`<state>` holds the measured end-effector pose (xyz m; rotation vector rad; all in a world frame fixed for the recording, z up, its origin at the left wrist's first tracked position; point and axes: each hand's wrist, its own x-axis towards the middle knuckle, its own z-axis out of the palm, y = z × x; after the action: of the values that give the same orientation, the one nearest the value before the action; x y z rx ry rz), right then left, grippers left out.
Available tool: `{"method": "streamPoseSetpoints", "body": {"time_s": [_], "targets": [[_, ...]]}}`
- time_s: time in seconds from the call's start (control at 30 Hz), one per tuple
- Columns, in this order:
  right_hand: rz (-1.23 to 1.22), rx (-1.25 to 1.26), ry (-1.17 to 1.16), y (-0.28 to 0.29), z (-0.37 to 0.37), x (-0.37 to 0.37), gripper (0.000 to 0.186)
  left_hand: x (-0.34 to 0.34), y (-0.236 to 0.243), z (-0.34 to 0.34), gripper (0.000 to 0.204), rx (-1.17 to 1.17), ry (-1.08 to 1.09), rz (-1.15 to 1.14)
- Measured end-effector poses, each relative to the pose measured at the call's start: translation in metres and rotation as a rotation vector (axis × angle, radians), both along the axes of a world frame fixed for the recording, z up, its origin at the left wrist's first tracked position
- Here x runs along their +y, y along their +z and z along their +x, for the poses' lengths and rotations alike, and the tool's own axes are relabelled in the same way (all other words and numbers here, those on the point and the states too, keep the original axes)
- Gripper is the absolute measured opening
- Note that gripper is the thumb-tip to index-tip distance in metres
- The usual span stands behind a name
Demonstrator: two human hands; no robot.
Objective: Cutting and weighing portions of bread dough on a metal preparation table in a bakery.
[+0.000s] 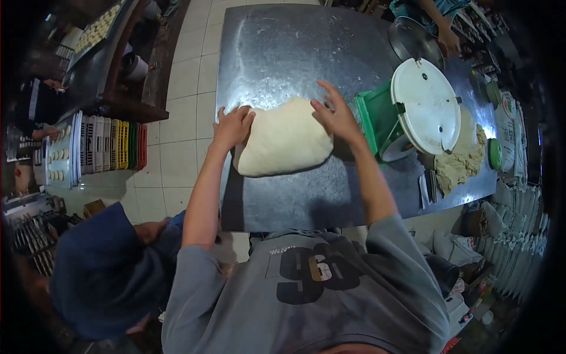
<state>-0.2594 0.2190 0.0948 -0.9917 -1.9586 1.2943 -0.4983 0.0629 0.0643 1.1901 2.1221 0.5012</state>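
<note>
We have the large pale dough point(287, 144) on the metal desk point(283, 203), lying between our hands: our left hand point(234, 125), open with fingers curved, touches its upper left edge; our right hand point(338, 118), fingers spread, touches its upper right.

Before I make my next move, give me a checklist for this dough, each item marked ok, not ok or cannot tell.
1. Left hand at the large dough: ok, at its upper left edge.
2. Right hand at the dough: ok, at its upper right edge, fingers spread.
3. Dough on the metal table: ok, though near the left edge.
4. Dough apart from the green scale: ok, gap visible.
5. Dough's underside free of sticking: cannot tell, hidden.
</note>
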Motion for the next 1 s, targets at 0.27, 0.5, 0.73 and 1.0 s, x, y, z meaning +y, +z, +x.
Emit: {"method": "streamPoseSetpoints", "body": {"time_s": [0.27,0.5,0.73,1.0], "targets": [[-0.627,0.053,-0.509,-0.1,0.036,-0.118,0.071,0.103,-0.018,-0.01,0.065,-0.053,0.037,0.207],[-0.861,0.632,-0.608,-0.088,-0.037,-0.054,0.058,0.174,0.01,0.012,0.084,-0.384,-0.211,-0.319],[-0.375,0.784,-0.193,0.085,-0.071,-0.025,0.044,0.087,0.189,0.007,0.065,-0.739,-0.028,0.415],[0.73,0.539,0.029,0.139,-0.025,-0.049,0.057,-0.015,0.146,0.071,0.081,-0.505,0.161,1.354]]}}
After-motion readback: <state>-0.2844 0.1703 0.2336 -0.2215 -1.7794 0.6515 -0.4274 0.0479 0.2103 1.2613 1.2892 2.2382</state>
